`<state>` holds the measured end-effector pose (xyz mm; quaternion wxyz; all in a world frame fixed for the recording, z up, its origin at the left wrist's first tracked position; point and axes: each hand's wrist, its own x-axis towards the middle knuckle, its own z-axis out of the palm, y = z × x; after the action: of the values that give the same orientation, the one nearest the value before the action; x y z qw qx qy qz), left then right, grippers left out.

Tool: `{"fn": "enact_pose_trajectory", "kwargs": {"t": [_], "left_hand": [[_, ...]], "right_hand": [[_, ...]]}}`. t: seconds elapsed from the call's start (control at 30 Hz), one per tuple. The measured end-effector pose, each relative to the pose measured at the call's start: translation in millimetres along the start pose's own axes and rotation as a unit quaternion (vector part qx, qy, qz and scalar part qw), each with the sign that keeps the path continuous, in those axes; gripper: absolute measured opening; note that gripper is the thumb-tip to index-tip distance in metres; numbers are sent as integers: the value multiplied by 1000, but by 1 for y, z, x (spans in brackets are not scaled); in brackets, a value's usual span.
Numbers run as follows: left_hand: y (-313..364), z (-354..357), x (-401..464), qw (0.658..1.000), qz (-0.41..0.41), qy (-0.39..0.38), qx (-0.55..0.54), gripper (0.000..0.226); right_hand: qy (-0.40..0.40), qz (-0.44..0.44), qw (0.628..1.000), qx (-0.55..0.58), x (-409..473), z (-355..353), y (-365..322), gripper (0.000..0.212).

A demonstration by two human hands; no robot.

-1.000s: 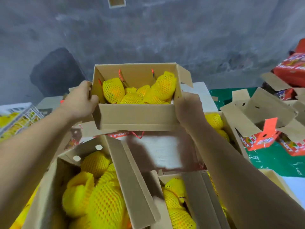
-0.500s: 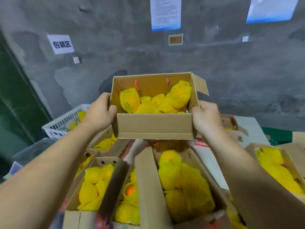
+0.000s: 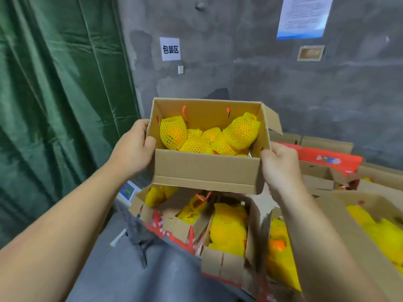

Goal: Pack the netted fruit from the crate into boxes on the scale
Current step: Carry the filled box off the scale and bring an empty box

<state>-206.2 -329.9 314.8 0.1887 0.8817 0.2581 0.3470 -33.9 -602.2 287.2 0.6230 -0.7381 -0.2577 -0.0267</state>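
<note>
I hold an open cardboard box (image 3: 205,171) up in the air in front of me. Inside it lie several fruits in yellow foam netting (image 3: 209,136). My left hand (image 3: 133,147) grips the box's left end, thumb over the rim. My right hand (image 3: 278,166) grips its right end the same way. A scale's display (image 3: 128,190) shows below the box at the left, partly hidden by other boxes.
Below stand several open cardboard boxes (image 3: 226,234) full of netted fruit, more at the right (image 3: 375,229). Red-printed closed boxes (image 3: 327,158) are stacked at the back right. A green curtain (image 3: 54,105) hangs at the left, a grey wall behind.
I have carried the filled box to the left; the view swung from the table and white crate toward the green curtain. Both hands keep their grip on the box.
</note>
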Motion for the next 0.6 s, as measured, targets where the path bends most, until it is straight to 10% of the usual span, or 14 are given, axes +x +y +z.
{"fn": "enact_pose_trajectory", "kwargs": {"t": [0.6], "left_hand": [[-288,24,158,995,-79,-48,24,38]], "right_hand": [[-51,87,995,-3,124,317,62,29]]}}
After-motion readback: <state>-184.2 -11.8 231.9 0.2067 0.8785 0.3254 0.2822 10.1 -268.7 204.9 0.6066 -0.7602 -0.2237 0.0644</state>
